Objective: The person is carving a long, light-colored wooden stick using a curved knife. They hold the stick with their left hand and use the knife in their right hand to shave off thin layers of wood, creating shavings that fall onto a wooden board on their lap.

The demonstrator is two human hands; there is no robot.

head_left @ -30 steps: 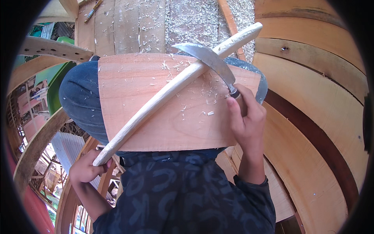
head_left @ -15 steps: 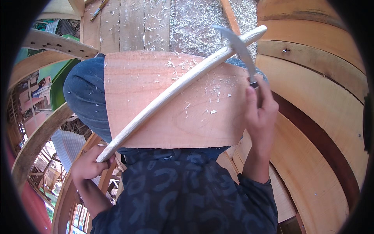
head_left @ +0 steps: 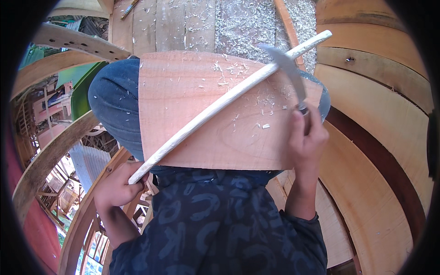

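Observation:
A pale, peeled wooden stick (head_left: 215,106) slants across a flat wooden board (head_left: 197,142) lying over my thighs. My left hand (head_left: 118,185) is closed around the stick's near end, beside my left hip. In my right hand (head_left: 309,135), at the board's right side, is the handle of a knife with a curved blade (head_left: 289,73). The blade crosses the stick toward its far end, its tip pointing away to the left. Motion blurs the blade somewhat. I cannot tell whether its edge touches the wood. Small wood shavings (head_left: 231,68) lie on the board.
More shavings (head_left: 243,27) cover the plank floor ahead. Curved planks (head_left: 366,96) rise on the right, and curved wooden ribs (head_left: 55,151) stand on the left. A narrow wooden strip (head_left: 288,25) lies on the floor beyond the stick, and a brush-like tool (head_left: 129,9) lies far left.
The whole view has shifted, so the board and stick appear farther right. My right hand and the curved knife sit slightly nearer me along the stick. My left hand keeps its hold.

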